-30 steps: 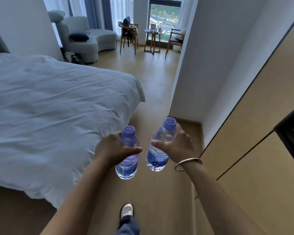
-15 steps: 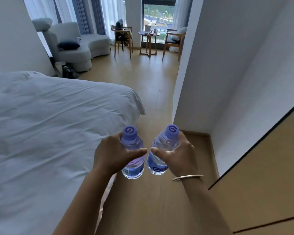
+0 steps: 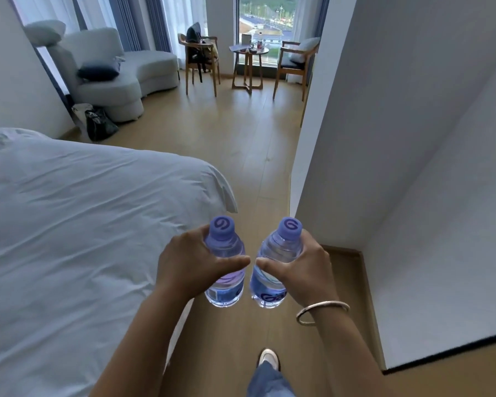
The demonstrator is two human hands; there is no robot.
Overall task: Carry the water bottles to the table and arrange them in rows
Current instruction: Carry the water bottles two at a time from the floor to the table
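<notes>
While the left hand [image 3: 189, 262] grips one bottle [image 3: 225, 270], the right hand [image 3: 304, 267] grips another bottle [image 3: 272, 270]; both upright

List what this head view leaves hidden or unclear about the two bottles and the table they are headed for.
- Left bottle: label middle hidden by left hand.
- Right bottle: far side hidden by right hand.
- Round table: its items are too small to identify.
- Both elbows: cut off by the bottom edge.
</notes>
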